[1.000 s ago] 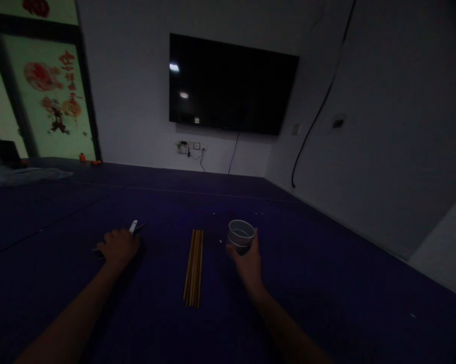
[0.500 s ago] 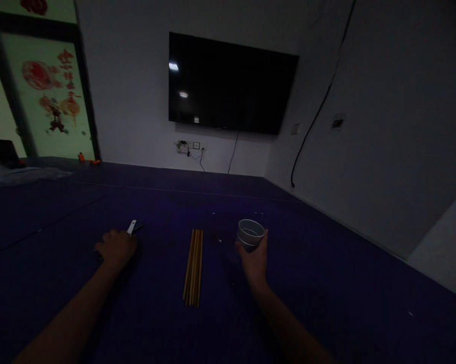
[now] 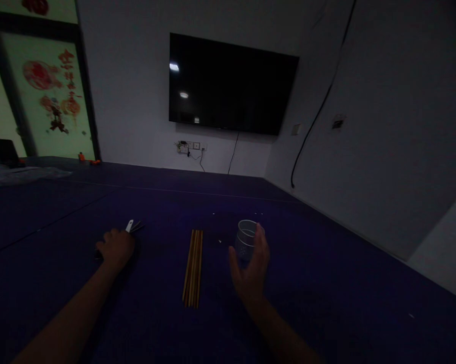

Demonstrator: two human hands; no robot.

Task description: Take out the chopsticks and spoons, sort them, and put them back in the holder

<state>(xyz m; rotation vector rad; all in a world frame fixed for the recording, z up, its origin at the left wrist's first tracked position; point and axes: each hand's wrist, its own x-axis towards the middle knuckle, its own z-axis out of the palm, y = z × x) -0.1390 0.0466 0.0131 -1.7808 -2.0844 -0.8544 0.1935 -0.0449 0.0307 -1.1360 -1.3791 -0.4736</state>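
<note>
Since the earlier frames, the clear cup has been shifted rightward and released by the right hand. At left, metal utensils are covered by the left hand, whose grip cannot be told; wooden sticks are laid centrally; at right, the upright cup is partly hidden by the spread right hand.

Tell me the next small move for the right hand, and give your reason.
I would probably ease the right hand straight back from the clear cup. The cup stands upright on the purple surface, and the thumb and fingers are spread rather than wrapped around it. Whether a fingertip touches is hard to tell, so a sideways move might knock it.
</note>
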